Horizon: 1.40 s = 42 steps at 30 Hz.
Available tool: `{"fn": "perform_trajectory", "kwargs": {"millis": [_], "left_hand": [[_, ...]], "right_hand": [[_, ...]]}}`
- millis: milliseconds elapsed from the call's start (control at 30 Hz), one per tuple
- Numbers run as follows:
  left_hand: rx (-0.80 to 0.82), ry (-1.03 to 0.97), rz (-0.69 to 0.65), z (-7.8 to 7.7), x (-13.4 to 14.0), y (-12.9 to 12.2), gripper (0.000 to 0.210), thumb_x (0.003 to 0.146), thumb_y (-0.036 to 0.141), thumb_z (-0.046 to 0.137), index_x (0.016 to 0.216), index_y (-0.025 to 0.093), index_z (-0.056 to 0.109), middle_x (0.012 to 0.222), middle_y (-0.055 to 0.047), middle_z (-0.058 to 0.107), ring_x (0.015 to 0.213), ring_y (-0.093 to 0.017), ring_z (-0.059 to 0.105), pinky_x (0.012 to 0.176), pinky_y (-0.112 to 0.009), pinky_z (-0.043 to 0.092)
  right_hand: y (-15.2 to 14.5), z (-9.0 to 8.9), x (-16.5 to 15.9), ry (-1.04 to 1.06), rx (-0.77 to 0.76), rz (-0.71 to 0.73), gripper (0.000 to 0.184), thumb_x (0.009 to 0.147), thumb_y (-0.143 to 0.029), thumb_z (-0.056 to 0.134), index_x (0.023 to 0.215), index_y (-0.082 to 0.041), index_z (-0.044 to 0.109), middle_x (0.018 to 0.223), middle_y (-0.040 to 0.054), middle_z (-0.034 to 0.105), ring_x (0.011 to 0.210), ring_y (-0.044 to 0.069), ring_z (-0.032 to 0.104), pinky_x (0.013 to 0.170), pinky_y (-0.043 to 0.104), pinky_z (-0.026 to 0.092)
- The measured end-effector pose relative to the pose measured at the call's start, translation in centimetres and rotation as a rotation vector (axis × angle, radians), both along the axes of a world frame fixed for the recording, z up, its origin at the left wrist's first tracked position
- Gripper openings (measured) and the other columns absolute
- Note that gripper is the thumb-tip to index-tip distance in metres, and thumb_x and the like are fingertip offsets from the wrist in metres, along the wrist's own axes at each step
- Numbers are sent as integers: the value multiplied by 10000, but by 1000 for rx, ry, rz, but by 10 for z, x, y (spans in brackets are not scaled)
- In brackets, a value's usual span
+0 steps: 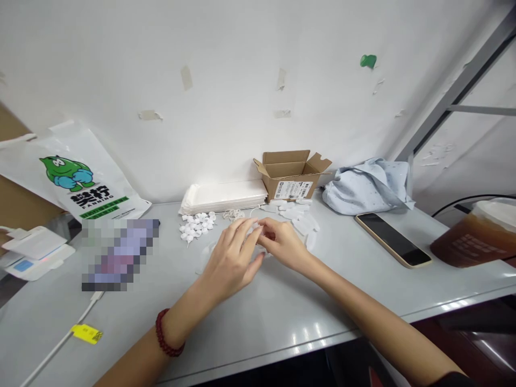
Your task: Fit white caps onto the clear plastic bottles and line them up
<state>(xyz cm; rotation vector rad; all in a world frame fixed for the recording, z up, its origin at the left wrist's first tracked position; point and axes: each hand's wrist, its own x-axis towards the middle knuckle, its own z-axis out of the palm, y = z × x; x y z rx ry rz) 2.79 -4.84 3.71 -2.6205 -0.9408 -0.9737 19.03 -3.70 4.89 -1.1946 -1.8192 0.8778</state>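
Note:
My left hand (pixel 234 252) reaches in over the grey table with its fingers stretched out and its thumb held apart. Its fingertips meet those of my right hand (pixel 284 244), which is closed in a pinch. Whatever lies between the right fingertips is hidden or too small to name. Left of the hands is a pile of small white caps or knobs (pixel 196 226). Behind the fingers lie thin white loops of string (pixel 234 215). Translucent whitish flat pieces (pixel 300 217) are scattered just beyond and right of my right hand, partly covered by it.
A stack of flat white packets (pixel 226 194) and an open cardboard box (pixel 289 177) stand against the wall. At right are a light blue cloth bag (pixel 366 188), a phone (pixel 393 239) and a drink cup (pixel 475 236). A white cable (pixel 60 344) crosses the left side.

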Motion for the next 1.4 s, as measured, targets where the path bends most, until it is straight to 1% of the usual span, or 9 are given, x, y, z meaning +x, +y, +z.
{"fn": "perform_trajectory", "kwargs": {"millis": [133,267,500,700,800,1033,1200,1300,1400], "left_hand": [[38,-15,47,0,0,0,382,838,169,545,1205,76,500,1212,-187,538,1168,-312,437,959,-473,440],[10,-26,32,1,-2,2,372,837,171,555,1194,83,502,1171,-163,569,1133,-299,455,937,-463,455],[-121,-133,15,-10,13,4,422,811,220,616,1200,120,487,1179,-130,577,1130,-285,467,957,-456,445],[-158,-139,-4,-15,23,-2,460,840,221,567,1268,134,421,1245,-134,534,1192,-281,424,988,-461,419],[-166,-160,51,-16,17,1,396,861,191,514,1245,135,435,1227,-132,540,1188,-277,425,989,-464,415],[-181,-215,167,-18,6,17,329,868,186,479,1194,137,473,1188,-123,560,1170,-272,430,991,-468,408],[-230,-267,220,-18,0,22,326,868,190,465,1193,163,475,1174,-114,554,1152,-269,436,974,-490,408],[-249,-284,223,-18,-1,23,331,865,187,462,1196,173,473,1171,-108,550,1144,-264,441,974,-487,406],[-248,-289,223,-18,-1,23,336,862,188,464,1197,180,474,1173,-107,548,1145,-266,440,973,-488,404]], "right_hand": [[-1,-2,-3,-6,-37,-6,158,817,-278,546,881,-147,609,551,-50,508,516,97,495,529,212,377],[0,0,-2,-20,-59,16,170,825,-281,532,914,-153,600,579,-39,540,525,101,518,529,213,386],[6,21,24,-192,-194,134,150,804,-303,536,764,-163,572,560,-26,571,481,115,568,488,214,405],[15,35,47,-347,-325,73,146,745,-282,555,656,-167,536,509,-11,588,508,153,624,459,208,372],[22,34,59,-451,-382,55,140,725,-269,550,630,-167,531,501,-4,590,537,167,640,485,216,375],[35,21,72,-594,-555,206,178,689,-231,530,537,-170,460,564,22,615,607,177,649,554,233,426],[33,23,69,-582,-559,174,60,677,-216,560,682,-156,560,622,33,641,630,180,646,552,240,429],[32,24,68,-547,-558,134,231,668,-201,598,894,-158,575,675,31,670,611,180,647,555,257,440],[32,22,69,-543,-556,128,275,690,-195,602,956,-151,553,709,39,682,625,182,659,551,255,448]]}}
